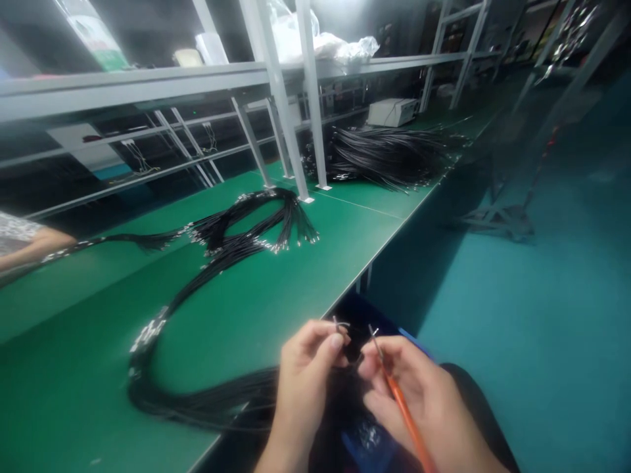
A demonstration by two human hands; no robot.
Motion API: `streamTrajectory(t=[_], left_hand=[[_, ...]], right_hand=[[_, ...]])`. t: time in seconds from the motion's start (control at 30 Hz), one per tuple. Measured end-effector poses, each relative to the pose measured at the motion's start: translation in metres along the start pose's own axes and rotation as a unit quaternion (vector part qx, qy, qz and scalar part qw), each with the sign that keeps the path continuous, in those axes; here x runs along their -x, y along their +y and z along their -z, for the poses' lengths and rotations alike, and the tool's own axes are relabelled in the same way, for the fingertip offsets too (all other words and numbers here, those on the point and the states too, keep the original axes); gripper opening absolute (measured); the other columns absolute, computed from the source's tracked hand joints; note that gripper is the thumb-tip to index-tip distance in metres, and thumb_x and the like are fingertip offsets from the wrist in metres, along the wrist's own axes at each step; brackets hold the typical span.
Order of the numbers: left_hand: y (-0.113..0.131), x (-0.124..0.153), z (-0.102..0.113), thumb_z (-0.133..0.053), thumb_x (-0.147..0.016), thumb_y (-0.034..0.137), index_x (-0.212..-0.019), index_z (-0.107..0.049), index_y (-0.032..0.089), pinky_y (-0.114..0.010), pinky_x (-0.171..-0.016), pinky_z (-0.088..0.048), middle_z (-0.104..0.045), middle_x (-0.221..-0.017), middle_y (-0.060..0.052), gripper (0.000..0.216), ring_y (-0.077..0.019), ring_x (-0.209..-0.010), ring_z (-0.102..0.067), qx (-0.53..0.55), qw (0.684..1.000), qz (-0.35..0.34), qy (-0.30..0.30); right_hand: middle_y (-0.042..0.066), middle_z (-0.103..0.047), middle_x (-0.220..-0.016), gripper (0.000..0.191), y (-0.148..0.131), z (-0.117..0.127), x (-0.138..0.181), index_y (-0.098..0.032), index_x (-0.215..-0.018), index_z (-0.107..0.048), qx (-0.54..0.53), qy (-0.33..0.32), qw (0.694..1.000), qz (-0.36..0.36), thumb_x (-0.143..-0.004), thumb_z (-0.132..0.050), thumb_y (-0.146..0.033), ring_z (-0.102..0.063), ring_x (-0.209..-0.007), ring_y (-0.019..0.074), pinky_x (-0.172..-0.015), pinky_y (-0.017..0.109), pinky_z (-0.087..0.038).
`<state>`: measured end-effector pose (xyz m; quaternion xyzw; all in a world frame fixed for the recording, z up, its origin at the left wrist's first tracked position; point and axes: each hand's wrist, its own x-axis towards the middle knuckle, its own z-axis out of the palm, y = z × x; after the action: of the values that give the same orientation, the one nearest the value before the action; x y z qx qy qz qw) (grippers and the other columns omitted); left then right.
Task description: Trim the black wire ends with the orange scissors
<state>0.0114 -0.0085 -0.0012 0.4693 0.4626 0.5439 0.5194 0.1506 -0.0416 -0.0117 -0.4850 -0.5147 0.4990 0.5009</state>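
Left hand: I see my left hand pinched shut on a small black connector, thumb and forefinger closed on it just off the tabletop's near edge.
Right hand: my right hand is clamped on an orange wire, whose metal-tipped end points up beside the connector.
Cable bundle: a long black cable bundle loops across the green tabletop and runs to my hands.
Far heap: a black wire pile lies further along the tabletop, with a white box behind it; I cannot tell what the box holds.
Shelf: clear plastic bags sit on the upper shelf; their contents are too blurred to tell.
Co-worker: another person's arm rests at the left edge.
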Motion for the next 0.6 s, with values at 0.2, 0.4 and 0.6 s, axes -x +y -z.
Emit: streamTrajectory(t=[0.2, 0.4, 0.6], left_hand=[[-0.001, 0.004, 0.0, -0.065, -0.08, 0.021, -0.077, -0.067, 0.018, -0.019, -0.059, -0.048, -0.065, -0.074, 0.001, 0.005, -0.0091, -0.06, -0.057, -0.035, 0.999, -0.03, 0.018], [-0.004, 0.007, 0.001, -0.065, -0.08, 0.025, -0.077, -0.065, 0.019, -0.021, -0.061, -0.048, -0.064, -0.073, 0.001, 0.008, -0.0109, -0.063, -0.058, -0.064, 0.998, -0.008, -0.015], [-0.003, 0.006, -0.002, -0.067, -0.079, 0.026, -0.076, -0.066, 0.018, -0.02, -0.059, -0.048, -0.064, -0.071, 0.001, 0.009, -0.0112, -0.062, -0.058, -0.074, 0.997, 0.004, -0.015]], right_hand=[[-0.009, -0.059, -0.057, 0.024, -0.011, -0.003, -0.006, -0.022, -0.085, -0.043, -0.12, -0.131, 0.957, -0.23, -0.071, -0.061, -0.015, -0.04, -0.03, 0.0032, -0.029, 0.014, -0.029], [-0.005, -0.065, -0.055, 0.029, -0.013, -0.004, -0.015, -0.022, -0.079, -0.036, -0.098, -0.111, 0.957, -0.248, -0.07, -0.064, -0.02, -0.044, -0.026, 0.0055, -0.027, 0.015, -0.031], [-0.007, -0.064, -0.052, 0.032, -0.019, -0.005, -0.017, -0.023, -0.078, -0.036, -0.083, -0.088, 0.956, -0.268, -0.068, -0.066, -0.02, -0.042, -0.023, 0.0053, -0.025, 0.015, -0.028]])
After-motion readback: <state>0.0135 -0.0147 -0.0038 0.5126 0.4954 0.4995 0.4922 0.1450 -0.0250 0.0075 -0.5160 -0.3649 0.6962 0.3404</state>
